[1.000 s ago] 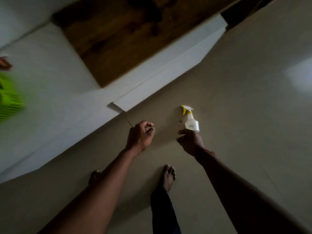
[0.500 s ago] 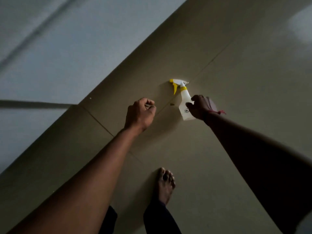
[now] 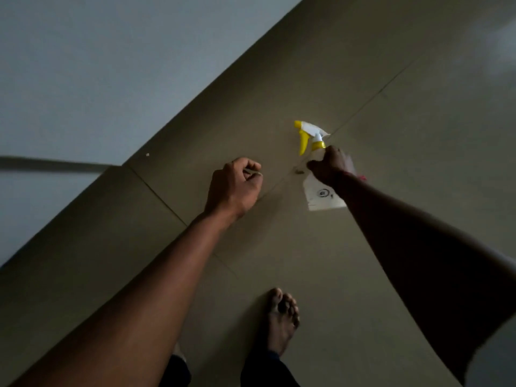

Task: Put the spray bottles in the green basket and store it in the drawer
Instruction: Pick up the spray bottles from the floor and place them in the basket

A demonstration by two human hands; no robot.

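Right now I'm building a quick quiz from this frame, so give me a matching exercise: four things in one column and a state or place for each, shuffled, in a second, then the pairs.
Things:
1. spray bottle
2. left hand
3. right hand
4. bare foot

States or places:
A. curled into a loose fist, holding no bottle
B. flat on the floor, near the bottom of the view
C. wrapped around the bottle's neck
D. white with a yellow trigger, gripped below the spray head

Pairs: 1-D, 2-A, 3-C, 4-B
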